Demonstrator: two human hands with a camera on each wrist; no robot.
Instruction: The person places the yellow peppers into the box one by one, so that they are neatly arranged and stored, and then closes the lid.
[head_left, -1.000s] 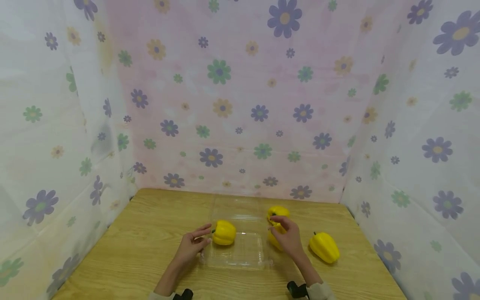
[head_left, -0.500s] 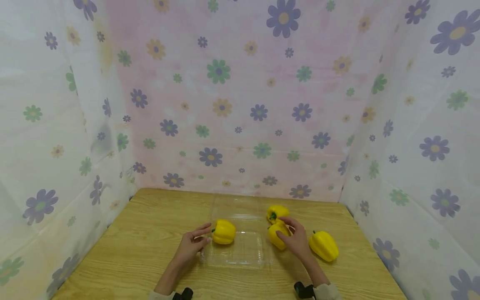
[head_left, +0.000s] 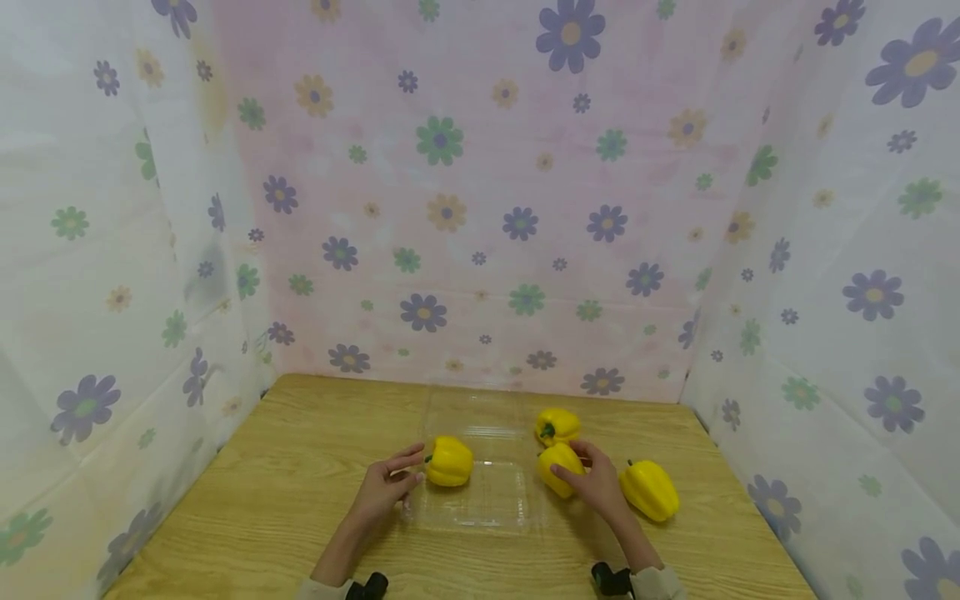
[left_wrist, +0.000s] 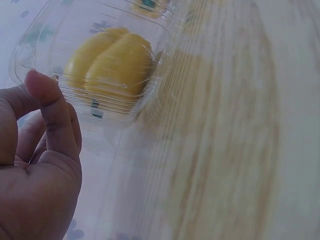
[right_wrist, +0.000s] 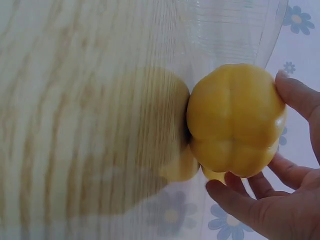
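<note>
My left hand (head_left: 386, 486) is at the left rim of a clear plastic clamshell container (head_left: 498, 492), its thumb and fingers pinching the edge. Inside that container lies one yellow bell pepper (head_left: 450, 462), its green stem toward the left hand; the left wrist view shows this pepper (left_wrist: 112, 65) through the clear wall. Right of the container, my right hand (head_left: 600, 483) grips a second yellow bell pepper (head_left: 558, 469). Seen from the right wrist, the thumb is on one side of the held pepper (right_wrist: 235, 120) and the fingers curl along the other, with its lobed bottom facing the camera.
Just behind the held pepper lies another yellow bell pepper (head_left: 557, 425). One more pepper (head_left: 649, 490) rests on the wooden table (head_left: 300, 450) to the right of the right hand. The container's open lid (head_left: 476, 412) lies flat toward the back. Flowered cloth (head_left: 480, 192) encloses the table.
My right hand has moved from above the pepper round to its right side and now grips it. The left hand stays at the container's rim.
</note>
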